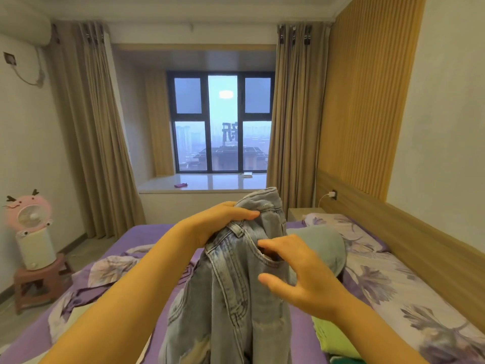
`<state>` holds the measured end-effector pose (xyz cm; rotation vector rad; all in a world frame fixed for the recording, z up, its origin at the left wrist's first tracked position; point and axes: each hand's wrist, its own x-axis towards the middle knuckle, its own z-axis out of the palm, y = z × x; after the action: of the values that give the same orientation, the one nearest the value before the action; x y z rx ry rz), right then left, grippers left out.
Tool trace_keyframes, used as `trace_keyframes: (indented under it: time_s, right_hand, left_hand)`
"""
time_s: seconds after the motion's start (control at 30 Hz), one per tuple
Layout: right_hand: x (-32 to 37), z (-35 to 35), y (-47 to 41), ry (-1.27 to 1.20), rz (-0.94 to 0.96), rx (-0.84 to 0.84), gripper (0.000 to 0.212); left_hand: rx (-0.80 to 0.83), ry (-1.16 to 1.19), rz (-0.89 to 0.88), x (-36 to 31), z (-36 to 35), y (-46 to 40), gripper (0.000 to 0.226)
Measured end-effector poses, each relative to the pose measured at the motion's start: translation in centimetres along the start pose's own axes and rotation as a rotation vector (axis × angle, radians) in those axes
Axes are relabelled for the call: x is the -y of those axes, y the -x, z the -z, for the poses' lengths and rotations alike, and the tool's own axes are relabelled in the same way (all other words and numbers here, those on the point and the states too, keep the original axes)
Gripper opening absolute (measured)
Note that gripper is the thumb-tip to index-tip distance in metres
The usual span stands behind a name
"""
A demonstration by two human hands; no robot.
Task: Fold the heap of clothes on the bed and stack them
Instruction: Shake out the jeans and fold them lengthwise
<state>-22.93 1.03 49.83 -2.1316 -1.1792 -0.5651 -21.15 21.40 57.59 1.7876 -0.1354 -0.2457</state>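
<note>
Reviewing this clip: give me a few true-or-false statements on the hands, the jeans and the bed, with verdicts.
1. The left hand grips the jeans at the waistband. True.
2. The jeans lie flat and folded on the bed. False: they hang lifted above it, unfolded.
3. The right hand has spread fingers at the jeans' pocket. True.
4. The curtains are drawn across the window. False: they hang at both sides.
5. A green garment lies on the bed near the right forearm. True.
</note>
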Motion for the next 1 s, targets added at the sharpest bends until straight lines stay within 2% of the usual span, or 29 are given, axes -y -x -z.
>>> trace_keyframes:
  time_s: [0.07,0.2,0.27,0.4,0.47,0.53,0.57,0.63,0.67,0.73,0.8,0.87,1.0]
  right_hand:
    - [0.3,-0.2,0.1,0.0,-0.032,0.033,0.049]
    - [-0.2,-0.3,-0.3,0.202,0.005,0.109,0.039]
    - [-0.1,-0.5,-0.1,0.294,0.052,0.04,0.03]
    - [-0.3,-1.2,0.8,0.383,0.231,-0.223,0.033]
    - [-0.2,-0.8,0.5,0.266,0.197,-0.399,0.032]
    - [0.2,0.3,-0.7,0.089,0.044,-0.507,0.042]
    - [0.5,0.8,-1.5,-0.065,-0.079,-0.477,0.054]
    - [0.6,1.8,-3.4,-0.501,-0.363,-0.298,0.076]
    - [0.3,2.2,-4.2,-0.685,-0.456,-0.225,0.074]
    - [-0.1,2.6,-5.3,-0.812,-0.54,-0.186,0.045]
    - [-0.2,2.6,-5.8,-0.758,-0.508,-0.248,0.02]
    - [-0.3,2.1,-5.9,-0.7,-0.434,-0.289,0.011]
    - [-0.4,0.7,-5.8,-0.618,-0.365,-0.282,0.008]
  left_hand:
    - [-0.006,-0.01,-0.015,-0.4,0.3,0.0,0.019]
    - [-0.013,-0.053,-0.029,-0.3,0.3,0.1,0.016]
    - [-0.014,-0.06,-0.048,-0.2,0.5,0.2,0.017]
    - [-0.015,-0.082,-0.099,-0.5,0.8,0.8,0.033]
    - [-0.007,-0.129,-0.134,-0.6,0.7,1.1,0.043]
    - [0.02,-0.195,-0.159,-0.6,0.4,1.3,0.047]
    - [0.039,-0.225,-0.167,-0.7,0.2,1.4,0.045]
    - [0.088,-0.264,-0.189,-0.6,-0.2,1.4,0.031]
    - [0.106,-0.27,-0.203,-0.6,-0.3,1.5,0.022]
    - [0.109,-0.295,-0.229,-0.4,-0.2,1.7,0.016]
    - [0.068,-0.383,-0.233,0.4,0.5,1.5,0.041]
    - [0.058,-0.466,-0.193,1.8,1.2,1.3,0.056]
    - [0.165,-0.467,-0.121,6.2,2.1,0.8,0.045]
